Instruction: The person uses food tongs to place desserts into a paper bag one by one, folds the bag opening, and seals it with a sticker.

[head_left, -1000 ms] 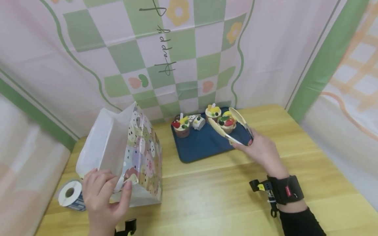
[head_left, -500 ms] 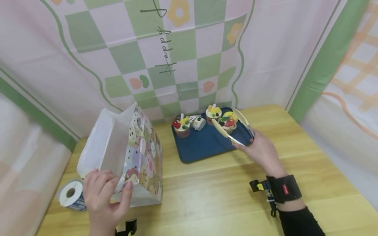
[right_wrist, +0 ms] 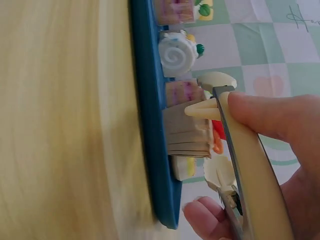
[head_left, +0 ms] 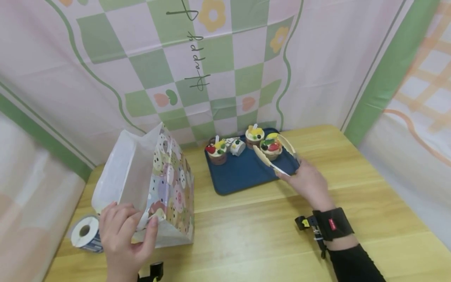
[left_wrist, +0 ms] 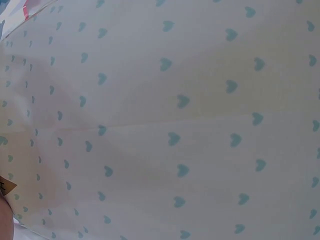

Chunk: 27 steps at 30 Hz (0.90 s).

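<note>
My right hand (head_left: 308,182) grips a pair of cream-tipped tongs (head_left: 262,157) over the right end of the blue tray (head_left: 236,182). The tongs' tips stand spread, one on each side of a fruit-topped cake cup (head_left: 270,147). From the right wrist view, the cup's ridged tan side (right_wrist: 187,132) shows beside the tongs' cream tip. With thumb and fingers, my left hand (head_left: 123,235) pinches the near rim of a paper bag (head_left: 176,184) printed with cartoon animals. The bag's mouth gapes upward. Its heart-patterned paper side (left_wrist: 170,140) fills the left wrist view.
Other toy-like cakes sit along the tray's back: a fruit cup (head_left: 217,153) at left, a white swiss roll (head_left: 237,147), and another cup (head_left: 254,135). A label roll (head_left: 86,235) stands left of the bag. A patterned curtain (head_left: 218,51) hangs right behind the table.
My right hand has shifted slightly left and forward, and the tongs' tips have come down around the fruit-topped cup, somewhat closer together. The left hand and bag stay put.
</note>
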### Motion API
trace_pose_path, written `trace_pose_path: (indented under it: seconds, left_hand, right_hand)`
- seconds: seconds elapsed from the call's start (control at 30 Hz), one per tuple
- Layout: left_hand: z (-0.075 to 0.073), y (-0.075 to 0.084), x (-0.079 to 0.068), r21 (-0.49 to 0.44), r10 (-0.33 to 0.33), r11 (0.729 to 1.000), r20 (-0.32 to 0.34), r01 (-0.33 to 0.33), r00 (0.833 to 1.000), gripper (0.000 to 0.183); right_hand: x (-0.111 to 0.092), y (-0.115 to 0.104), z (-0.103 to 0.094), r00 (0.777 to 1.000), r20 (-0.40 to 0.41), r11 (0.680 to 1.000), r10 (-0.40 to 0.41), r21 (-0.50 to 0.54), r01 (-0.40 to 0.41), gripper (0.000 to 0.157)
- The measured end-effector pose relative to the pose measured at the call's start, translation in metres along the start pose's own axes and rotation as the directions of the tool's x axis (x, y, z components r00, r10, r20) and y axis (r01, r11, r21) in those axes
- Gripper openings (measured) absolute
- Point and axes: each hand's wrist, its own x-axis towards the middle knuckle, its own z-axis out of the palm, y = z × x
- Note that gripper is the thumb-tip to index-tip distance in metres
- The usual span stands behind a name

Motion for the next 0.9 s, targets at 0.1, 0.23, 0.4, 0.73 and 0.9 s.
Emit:
trace_pose_path:
  seconds: [0.1, 0.23, 0.4, 0.73, 0.9]
  left_hand:
    - [0.0000, -0.0004, -0.0008, 0.000, -0.001, 1.000, 0.002, 0.001, 1.000, 0.056]
    - [-0.0001, -0.0003, -0.0006, 0.005, -0.007, 1.000, 0.004, 0.007, 1.000, 0.057]
    - [0.0000, 0.0005, 0.0007, 0.013, -0.011, 1.000, 0.005, 0.011, 1.000, 0.058]
    - [0.0008, 0.0007, 0.0009, 0.004, -0.004, 1.000, -0.003, 0.004, 1.000, 0.057]
    - [-0.0001, -0.0013, -0.0019, 0.007, -0.010, 1.000, 0.004, 0.010, 1.000, 0.057]
  right_hand:
    - [0.0000, 0.0008, 0.0031, 0.999, 0.021, 1.000, 0.027, -0.015, -0.026, 0.089]
    - [0.0006, 0.0010, 0.0069, 0.998, 0.038, 0.998, 0.049, -0.043, -0.047, 0.091]
    - [0.0013, 0.0004, 0.0093, 0.998, 0.030, 0.996, 0.056, -0.070, -0.053, 0.093]
    - [0.0009, 0.0001, 0.0089, 0.995, 0.012, 0.986, 0.096, -0.139, -0.094, 0.079]
    - [0.0005, 0.0010, 0.0099, 0.997, -0.008, 0.986, 0.083, -0.145, -0.083, 0.074]
